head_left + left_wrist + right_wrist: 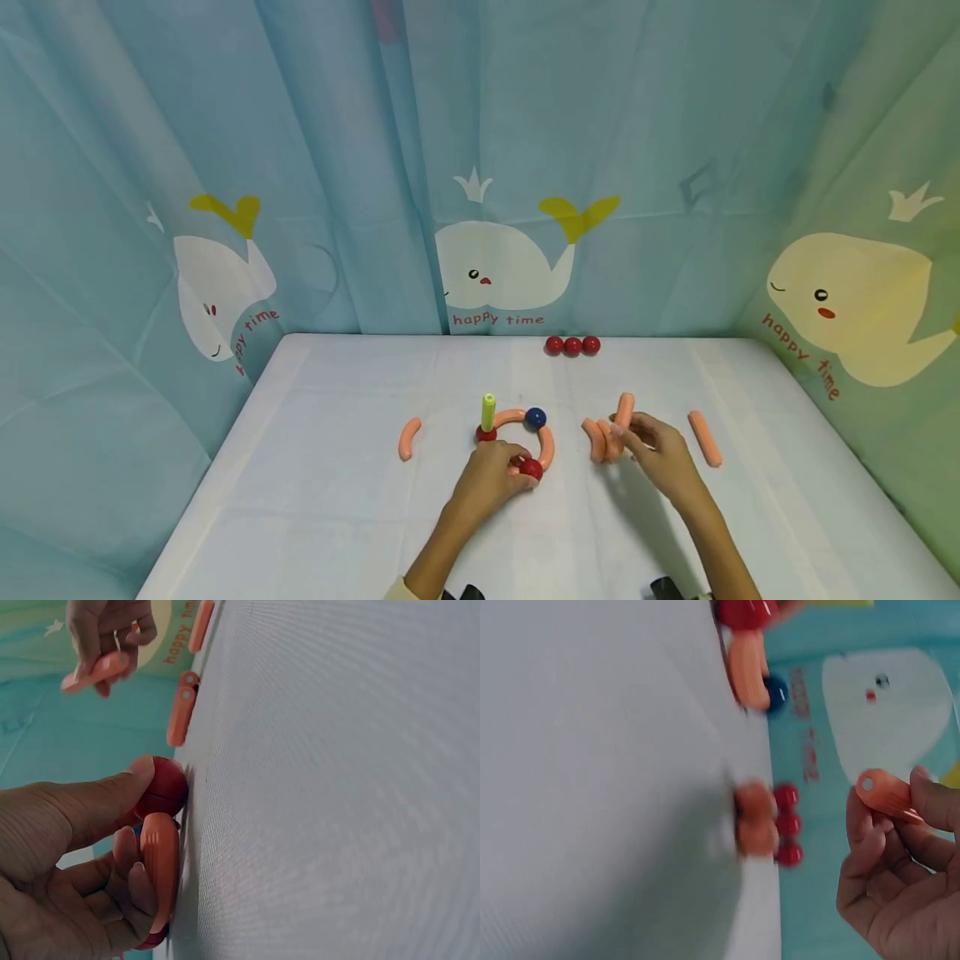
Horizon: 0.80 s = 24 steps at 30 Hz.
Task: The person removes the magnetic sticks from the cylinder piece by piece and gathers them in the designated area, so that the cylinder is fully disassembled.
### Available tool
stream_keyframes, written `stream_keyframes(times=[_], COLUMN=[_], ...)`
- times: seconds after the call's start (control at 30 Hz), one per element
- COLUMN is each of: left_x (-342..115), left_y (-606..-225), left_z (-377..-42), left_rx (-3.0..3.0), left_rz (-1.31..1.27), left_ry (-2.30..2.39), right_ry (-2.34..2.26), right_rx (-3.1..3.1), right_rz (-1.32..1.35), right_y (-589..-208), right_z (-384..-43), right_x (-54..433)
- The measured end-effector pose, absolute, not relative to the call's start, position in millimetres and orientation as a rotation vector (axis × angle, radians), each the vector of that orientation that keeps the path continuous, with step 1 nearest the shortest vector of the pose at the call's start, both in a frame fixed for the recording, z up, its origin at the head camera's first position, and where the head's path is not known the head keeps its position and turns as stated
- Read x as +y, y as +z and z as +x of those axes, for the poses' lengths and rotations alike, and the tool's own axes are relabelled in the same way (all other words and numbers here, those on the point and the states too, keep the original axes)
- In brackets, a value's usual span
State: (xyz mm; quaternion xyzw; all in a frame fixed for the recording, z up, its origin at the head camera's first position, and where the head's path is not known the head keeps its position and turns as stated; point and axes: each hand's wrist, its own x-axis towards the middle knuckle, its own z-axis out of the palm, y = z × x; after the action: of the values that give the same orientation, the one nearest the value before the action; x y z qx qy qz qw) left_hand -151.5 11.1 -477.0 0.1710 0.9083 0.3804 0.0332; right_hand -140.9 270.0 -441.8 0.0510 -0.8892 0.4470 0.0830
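My left hand (486, 475) pinches a red ball (531, 469) at the near side of a ring on the table. The ring has curved orange sticks (547, 448) between its balls, with a blue ball (536, 417) at the back. On its left, a lime stick (488, 412) stands upright on another red ball (486, 434). In the left wrist view, the fingers lie against a curved orange stick (159, 862). My right hand (666, 457) holds an orange stick (885, 791) above the table, a small silvery dot on its end. Beside that hand lie curved orange sticks (595, 439).
Three red balls (573, 346) sit in a row at the table's back edge. One curved orange stick (408, 438) lies left of the ring, and a straight orange stick (705, 438) lies at the right. A whale-print curtain (360, 208) hangs behind the white table (322, 500).
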Motion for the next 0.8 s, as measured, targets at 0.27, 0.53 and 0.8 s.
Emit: stream_keyframes(times=[0.27, 0.53, 0.8], left_x=[11.1, 11.3, 11.2], left_y=[-477.9, -477.5, -478.9], left_z=[-152.0, -151.6, -151.2], left_rx=[2.797, 2.803, 2.828], left_rz=[0.521, 0.535, 0.544], left_ry=[1.163, 1.165, 1.154], right_ry=[1.184, 1.097, 1.179], right_rx=[-2.706, -2.787, -2.878], right_rz=[-0.220, -0.482, -0.740], right_y=[-435.8, -434.0, -439.2], right_z=[-144.8, -152.6, -162.2], right_x=[326.0, 378.5, 409.4])
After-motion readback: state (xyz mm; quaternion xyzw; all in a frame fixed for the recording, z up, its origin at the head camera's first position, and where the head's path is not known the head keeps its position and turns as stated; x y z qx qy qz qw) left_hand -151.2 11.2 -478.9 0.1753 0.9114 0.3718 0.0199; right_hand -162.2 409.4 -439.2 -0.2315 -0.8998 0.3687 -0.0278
